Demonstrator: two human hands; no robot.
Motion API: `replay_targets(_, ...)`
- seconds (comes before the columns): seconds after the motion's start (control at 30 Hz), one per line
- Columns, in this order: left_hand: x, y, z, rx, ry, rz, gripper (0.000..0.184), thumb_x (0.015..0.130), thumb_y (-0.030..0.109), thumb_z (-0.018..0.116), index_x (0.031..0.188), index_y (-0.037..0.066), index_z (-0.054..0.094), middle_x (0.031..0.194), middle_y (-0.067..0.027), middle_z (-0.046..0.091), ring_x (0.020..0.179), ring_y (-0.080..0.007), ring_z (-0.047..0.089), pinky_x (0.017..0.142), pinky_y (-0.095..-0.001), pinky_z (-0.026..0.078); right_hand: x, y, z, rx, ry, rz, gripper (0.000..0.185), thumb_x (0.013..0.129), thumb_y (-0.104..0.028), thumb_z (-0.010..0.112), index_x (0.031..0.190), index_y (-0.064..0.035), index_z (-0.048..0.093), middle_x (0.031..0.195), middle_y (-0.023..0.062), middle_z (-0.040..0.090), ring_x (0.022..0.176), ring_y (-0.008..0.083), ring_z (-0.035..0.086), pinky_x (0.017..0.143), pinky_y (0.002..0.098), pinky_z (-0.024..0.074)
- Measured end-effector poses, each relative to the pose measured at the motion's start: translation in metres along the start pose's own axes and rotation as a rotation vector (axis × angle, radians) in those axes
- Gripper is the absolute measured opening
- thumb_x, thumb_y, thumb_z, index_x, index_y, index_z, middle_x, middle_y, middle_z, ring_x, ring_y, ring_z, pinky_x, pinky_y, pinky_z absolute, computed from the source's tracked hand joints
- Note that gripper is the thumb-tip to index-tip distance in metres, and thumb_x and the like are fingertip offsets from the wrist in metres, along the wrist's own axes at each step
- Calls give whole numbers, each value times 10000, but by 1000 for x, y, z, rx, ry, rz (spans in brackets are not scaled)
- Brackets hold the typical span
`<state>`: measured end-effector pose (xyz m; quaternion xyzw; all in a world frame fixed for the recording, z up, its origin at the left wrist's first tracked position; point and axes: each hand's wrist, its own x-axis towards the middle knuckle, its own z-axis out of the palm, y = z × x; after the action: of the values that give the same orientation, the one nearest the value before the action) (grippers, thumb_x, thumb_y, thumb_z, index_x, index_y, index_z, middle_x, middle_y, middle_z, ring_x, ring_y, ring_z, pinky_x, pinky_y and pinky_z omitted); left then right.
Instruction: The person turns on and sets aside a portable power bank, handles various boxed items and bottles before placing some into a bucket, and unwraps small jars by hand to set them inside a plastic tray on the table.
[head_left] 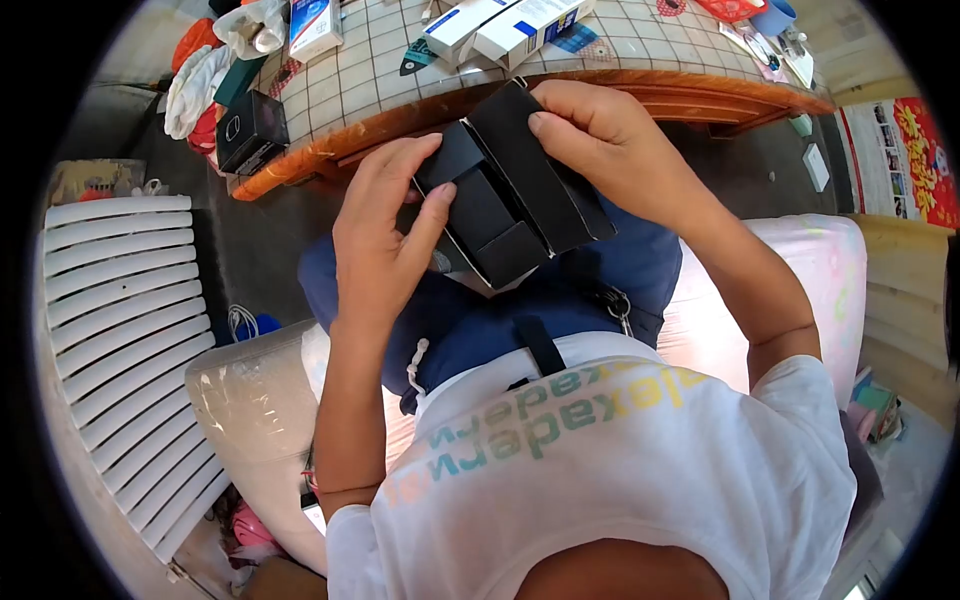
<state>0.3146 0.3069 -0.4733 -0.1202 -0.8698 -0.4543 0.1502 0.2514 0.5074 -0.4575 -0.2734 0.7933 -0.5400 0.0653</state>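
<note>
I have a black box (pixel 540 190) up in both hands, over the lap (pixel 460 320), its top corner overlapping the near edge of the surface (pixel 370 80) in my view. It is opened, a plain panel on the right and a folded flap on the left; I cannot tell what is inside. The left hand (pixel 385 210) grips its left side, thumb on the dark face. The right hand (pixel 620 140) pinches its upper right side, thumb in front, other fingers partly hidden from me. Beyond, I see white cartons (pixel 530 35) near the middle of the surface's near edge, a dark carton (pixel 252 133) at its near left corner and a blue cup (pixel 775 18) toward its right end. Left of the lap I see white slats (pixel 130 320)
</note>
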Motion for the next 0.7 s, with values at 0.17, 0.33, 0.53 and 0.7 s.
replay_targets(0.17, -4, -9, -2, 117, 219, -60, 135, 863, 96, 515, 887, -18, 582, 763, -118, 576, 663, -204, 550, 631, -275, 438, -7, -4, 6, 47, -56, -20, 176, 821, -156, 493, 785, 15, 516, 660, 159, 509, 569, 253, 501, 549, 320, 410)
replay_targets(0.33, -8, -5, -2, 151, 254, -34, 213, 905, 158, 488, 883, -33, 579, 707, -23, 530, 622, -49, 446, 563, -185, 373, -14, -16, 10, -52, 35, 5, 121, 796, -127, 513, 852, -28, 554, 750, 136, 558, 678, 270, 557, 604, 307, 443)
replay_targets(0.53, -12, -1, -4, 100, 357, -94, 207, 907, 144, 477, 894, -40, 573, 719, -20, 528, 626, -57, 443, 567, -193, 372, -26, -28, 24, -676, 258, -566, 338, 601, -200, 674, 898, -72, 575, 1051, 84, 547, 987, 257, 524, 803, 384, 382)
replay_targets(0.7, -17, -1, -1, 151, 404, -33, 214, 914, 137, 454, 899, -44, 566, 762, -37, 557, 668, -74, 469, 620, -198, 394, -29, -30, 27, -676, 178, -386, 405, 540, -227, 720, 883, -75, 567, 1198, 132, 456, 1131, 292, 425, 875, 413, 348)
